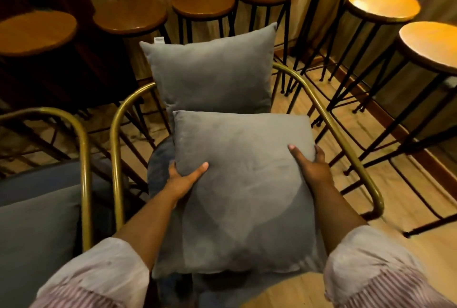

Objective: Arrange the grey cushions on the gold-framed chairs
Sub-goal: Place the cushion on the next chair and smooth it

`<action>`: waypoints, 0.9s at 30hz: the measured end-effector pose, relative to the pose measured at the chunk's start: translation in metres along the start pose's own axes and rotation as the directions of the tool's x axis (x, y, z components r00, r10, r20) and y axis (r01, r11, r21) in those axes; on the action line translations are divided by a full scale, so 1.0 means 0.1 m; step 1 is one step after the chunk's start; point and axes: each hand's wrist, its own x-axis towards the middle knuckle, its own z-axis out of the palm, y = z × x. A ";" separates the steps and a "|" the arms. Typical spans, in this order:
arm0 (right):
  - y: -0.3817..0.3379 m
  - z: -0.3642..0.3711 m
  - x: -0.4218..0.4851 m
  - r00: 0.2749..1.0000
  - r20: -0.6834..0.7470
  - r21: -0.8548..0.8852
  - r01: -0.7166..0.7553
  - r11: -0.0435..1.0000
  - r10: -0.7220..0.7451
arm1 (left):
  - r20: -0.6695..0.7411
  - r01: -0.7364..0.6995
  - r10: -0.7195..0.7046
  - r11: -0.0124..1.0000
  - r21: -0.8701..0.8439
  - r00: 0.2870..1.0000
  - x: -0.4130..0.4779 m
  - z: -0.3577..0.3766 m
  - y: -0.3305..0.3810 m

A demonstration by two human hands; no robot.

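Note:
A grey square cushion (244,184) lies flat over the seat of a gold-framed chair (346,139) right in front of me. My left hand (184,179) grips its left edge, thumb on top. My right hand (312,166) grips its right edge the same way. A second grey cushion (212,73) stands upright against the chair's back, just beyond the held one. The dark seat pad (159,159) shows under the held cushion at the left.
Another gold-framed chair (84,149) stands close on the left with a grey cushion (37,238) on its seat. Several round wooden bar stools (202,1) on black legs ring the far side and right. Light wood floor (400,189) shows to the right.

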 end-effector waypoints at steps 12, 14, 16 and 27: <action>-0.31 -0.30 -0.37 0.999 -0.015 0.186 0.032 0.982 -0.030 | -0.112 -0.145 0.130 0.980 -0.139 0.985 -0.47 -0.16 0.24; -0.50 -0.33 -0.50 0.997 -0.017 0.198 0.081 0.977 -0.079 | -0.128 -0.188 0.169 0.969 -0.158 0.977 -0.60 -0.31 0.34; -0.73 -0.29 -0.65 0.989 -0.024 0.212 0.151 0.966 -0.149 | -0.164 -0.239 0.210 0.953 -0.186 0.964 -0.72 -0.53 0.42; -1.86 1.00 -1.88 0.867 0.174 0.321 0.398 0.859 -0.467 | -0.476 -0.390 0.228 0.879 -0.275 0.850 -1.22 -2.49 0.20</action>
